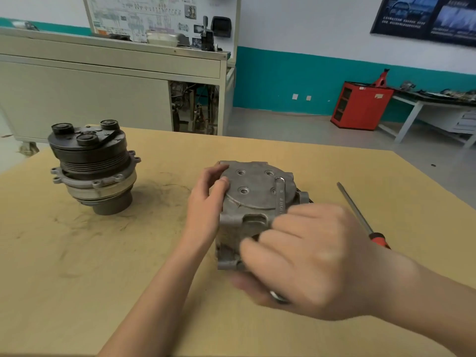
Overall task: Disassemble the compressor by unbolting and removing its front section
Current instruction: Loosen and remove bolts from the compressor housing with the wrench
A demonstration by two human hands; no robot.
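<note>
Right hand (316, 261), low in the frame, has its grip clamped on a wrench (280, 194). Left hand (206, 199) presses the compressor body (255, 202), mid-table. It looks heavy, hard metal; hold its sides.

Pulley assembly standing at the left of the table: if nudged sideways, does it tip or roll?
The pulley assembly probably tips fairly easily: it stands on a narrow hub, with the wider grooved pulley and flange above. Once on its side, its round profile would likely let it roll. It looks all metal, so probably heavy for its size.
</note>
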